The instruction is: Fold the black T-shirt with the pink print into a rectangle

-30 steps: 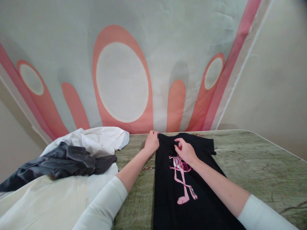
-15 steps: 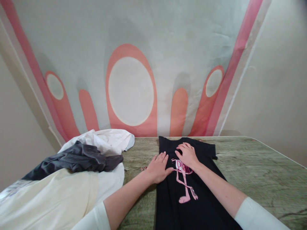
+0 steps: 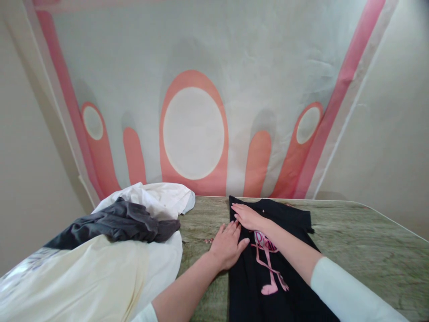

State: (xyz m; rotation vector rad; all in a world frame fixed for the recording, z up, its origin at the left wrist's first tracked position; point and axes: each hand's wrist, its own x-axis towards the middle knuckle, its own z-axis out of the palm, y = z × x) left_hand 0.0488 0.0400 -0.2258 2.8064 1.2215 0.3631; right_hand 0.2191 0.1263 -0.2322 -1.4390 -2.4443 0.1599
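A black T-shirt (image 3: 248, 286) with a pink cartoon print lies on the wood-grain table, its neck end toward the wall. Its left side runs in a straight edge, while a short sleeve sticks out on the right. My left hand (image 3: 228, 246) rests flat on that left edge, fingers stretched out and thumb spread onto the cloth. Higher up, near the left shoulder, my right hand (image 3: 250, 217) lies on the shirt with its fingers extended. My right forearm covers part of the print. Neither hand grips anything.
To the left is a heap of clothes: a dark grey garment (image 3: 130, 223), a cream garment (image 3: 97, 277) and a white garment (image 3: 161, 194). The table (image 3: 365, 255) meets a wall hung with a pink-and-grey printed backdrop (image 3: 268, 58).
My right hand has slid left across the shirt from the chest to the left shoulder. My left hand stays on the left edge. The view has shifted slightly.
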